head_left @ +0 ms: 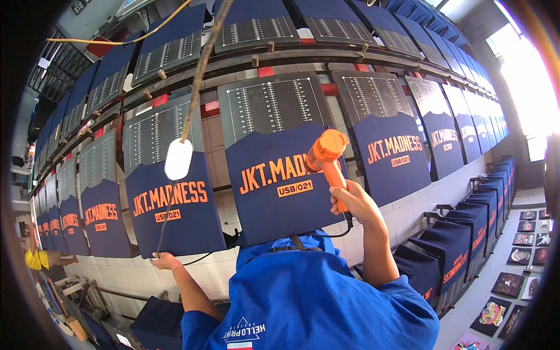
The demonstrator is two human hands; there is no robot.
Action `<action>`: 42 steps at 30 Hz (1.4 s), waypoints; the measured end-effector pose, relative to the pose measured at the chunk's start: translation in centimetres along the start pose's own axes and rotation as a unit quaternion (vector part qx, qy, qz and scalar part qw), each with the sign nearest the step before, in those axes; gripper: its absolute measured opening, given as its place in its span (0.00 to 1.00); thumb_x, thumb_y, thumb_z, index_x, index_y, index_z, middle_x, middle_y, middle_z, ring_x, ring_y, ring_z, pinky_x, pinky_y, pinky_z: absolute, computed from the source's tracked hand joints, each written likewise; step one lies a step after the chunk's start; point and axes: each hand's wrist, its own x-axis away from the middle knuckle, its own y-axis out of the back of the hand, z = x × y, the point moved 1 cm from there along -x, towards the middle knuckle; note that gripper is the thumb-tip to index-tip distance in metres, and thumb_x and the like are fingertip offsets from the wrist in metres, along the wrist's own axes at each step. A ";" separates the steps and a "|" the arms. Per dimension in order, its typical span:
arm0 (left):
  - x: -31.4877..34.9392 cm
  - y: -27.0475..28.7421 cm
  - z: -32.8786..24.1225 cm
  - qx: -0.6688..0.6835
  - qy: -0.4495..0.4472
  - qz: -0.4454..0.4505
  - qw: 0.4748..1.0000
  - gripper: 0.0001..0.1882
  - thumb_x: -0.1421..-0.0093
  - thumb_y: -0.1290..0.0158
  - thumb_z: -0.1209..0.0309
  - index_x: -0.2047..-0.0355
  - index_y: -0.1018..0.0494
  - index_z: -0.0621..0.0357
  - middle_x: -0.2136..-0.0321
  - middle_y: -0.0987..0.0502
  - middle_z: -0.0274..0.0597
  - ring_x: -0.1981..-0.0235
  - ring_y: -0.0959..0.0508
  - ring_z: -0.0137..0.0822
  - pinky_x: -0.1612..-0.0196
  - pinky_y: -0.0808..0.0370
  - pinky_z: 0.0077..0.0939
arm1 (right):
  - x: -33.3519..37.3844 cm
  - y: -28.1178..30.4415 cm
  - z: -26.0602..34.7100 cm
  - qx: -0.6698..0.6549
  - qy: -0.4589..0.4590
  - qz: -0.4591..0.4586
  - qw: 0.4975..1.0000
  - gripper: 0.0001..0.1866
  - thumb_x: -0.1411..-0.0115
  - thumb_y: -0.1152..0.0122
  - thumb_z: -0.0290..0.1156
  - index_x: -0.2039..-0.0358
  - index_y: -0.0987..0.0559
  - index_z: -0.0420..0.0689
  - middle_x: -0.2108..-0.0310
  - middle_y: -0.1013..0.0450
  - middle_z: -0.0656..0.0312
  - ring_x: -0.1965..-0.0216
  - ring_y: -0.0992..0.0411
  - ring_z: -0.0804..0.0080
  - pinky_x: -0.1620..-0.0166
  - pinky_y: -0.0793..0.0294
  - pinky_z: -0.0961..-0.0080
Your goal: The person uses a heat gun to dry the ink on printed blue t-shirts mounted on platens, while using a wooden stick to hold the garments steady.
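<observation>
My right hand (357, 201) is wrapped around the handle of an orange heat gun (328, 149). Its barrel hangs over the orange lettering on a navy T-shirt (274, 216) and covers part of the print. That shirt lies stretched on a dark printing board (274, 108) with white ruler marks. To the left, my left hand (167, 262) is closed at the lower edge of the neighbouring navy T-shirt (204, 224), pinching a thin black cord (164, 224). The cord runs up to a white power socket block (178, 159), which hangs from a brown cable above that shirt.
Rows of boards with printed navy shirts stretch away on both sides. A dark metal rail (227, 60) with wooden pegs runs behind them. More navy shirts hang on a rack (461, 233) at lower right. A yellow cable (125, 42) crosses at upper left; a person in yellow (36, 258) stands far left.
</observation>
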 end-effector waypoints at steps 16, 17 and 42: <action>0.3 -1.7 0.0 0.096 0.063 0.024 0.993 0.32 0.29 0.59 0.52 0.47 0.37 0.78 0.53 0.26 0.71 0.52 0.24 0.64 0.48 0.26 0.50 | -0.4 -4.4 -0.4 -0.023 0.029 -0.022 0.999 0.13 0.35 0.43 0.36 0.64 0.27 0.38 0.75 0.30 0.65 0.77 0.26 0.79 0.73 0.25 0.82; 0.6 -1.8 -0.2 0.089 0.066 0.022 0.994 0.32 0.29 0.59 0.52 0.47 0.37 0.78 0.53 0.27 0.71 0.52 0.24 0.64 0.48 0.26 0.49 | -0.7 -4.4 -0.5 -0.033 0.028 -0.018 0.999 0.13 0.35 0.43 0.36 0.64 0.27 0.38 0.75 0.30 0.65 0.77 0.26 0.79 0.73 0.25 0.82; 1.8 -1.5 -1.0 0.110 0.069 0.017 0.991 0.33 0.30 0.57 0.52 0.50 0.36 0.82 0.54 0.27 0.74 0.54 0.23 0.64 0.50 0.25 0.49 | -2.3 -6.2 0.1 0.004 0.023 0.002 1.000 0.13 0.36 0.43 0.36 0.65 0.27 0.37 0.75 0.28 0.64 0.77 0.25 0.77 0.73 0.24 0.80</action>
